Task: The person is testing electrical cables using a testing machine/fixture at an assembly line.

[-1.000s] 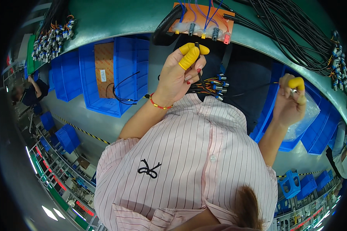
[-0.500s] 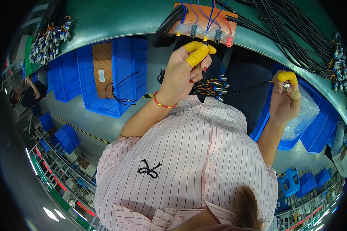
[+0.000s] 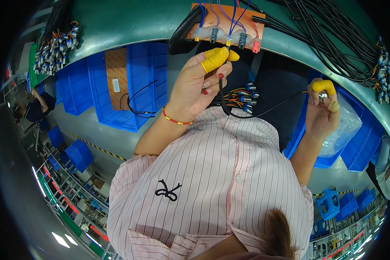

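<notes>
Along a green workbench's [image 3: 130, 26] front edge, the left hand [image 3: 197, 80] pinches a black cable [image 3: 221, 91] at an orange board's [image 3: 210, 21] yellow socket [image 3: 228, 43], full seating unclear; the right hand [image 3: 321, 108] clasps its other end. More connector-tipped cables [image 3: 382, 77] lie by the right edge.

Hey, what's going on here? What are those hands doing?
A person is holding a black cable. The left hand pinches one end right up by the middle yellow plug on an orange board, but fingers hide whether it is plugged in. The right hand holds the other end off to the side, and the cable sags between them. The board sits at the edge of a green table, with more cables lying to its right.
</notes>
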The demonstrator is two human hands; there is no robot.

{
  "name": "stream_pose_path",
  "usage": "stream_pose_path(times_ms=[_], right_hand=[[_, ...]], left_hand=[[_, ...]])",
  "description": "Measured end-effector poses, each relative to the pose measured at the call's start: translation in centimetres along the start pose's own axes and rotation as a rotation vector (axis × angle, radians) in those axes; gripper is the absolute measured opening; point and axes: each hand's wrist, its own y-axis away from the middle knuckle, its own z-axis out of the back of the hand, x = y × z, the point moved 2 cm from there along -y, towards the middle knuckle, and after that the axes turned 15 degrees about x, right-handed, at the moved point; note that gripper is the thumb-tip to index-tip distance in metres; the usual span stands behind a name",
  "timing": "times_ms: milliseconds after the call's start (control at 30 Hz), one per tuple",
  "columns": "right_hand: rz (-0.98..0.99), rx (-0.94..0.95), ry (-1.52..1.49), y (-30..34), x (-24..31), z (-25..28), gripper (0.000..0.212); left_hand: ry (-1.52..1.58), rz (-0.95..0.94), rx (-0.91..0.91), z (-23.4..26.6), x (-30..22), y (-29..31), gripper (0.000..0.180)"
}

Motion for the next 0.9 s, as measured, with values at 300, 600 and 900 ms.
stream_pose_path(times_ms=[300,600,900], right_hand=[[0.007,0.015,-0.04,-0.3,-0.3,-0.3,0.042],[0.024,0.067,-0.032,0.3,1.0,-1.3,0.023],[0.115,0.023,0.001,1.3,1.6,-1.1,0.028]], left_hand=[[-0.11,-0.091,0.006,0.1,0.4,-0.4,0.024],[-0.159,-0.151,0.016,0.1,0.1,-1.1,0.024],[-0.357,-0.042,0.035,-0.2,-0.5,-1.0,0.037]])
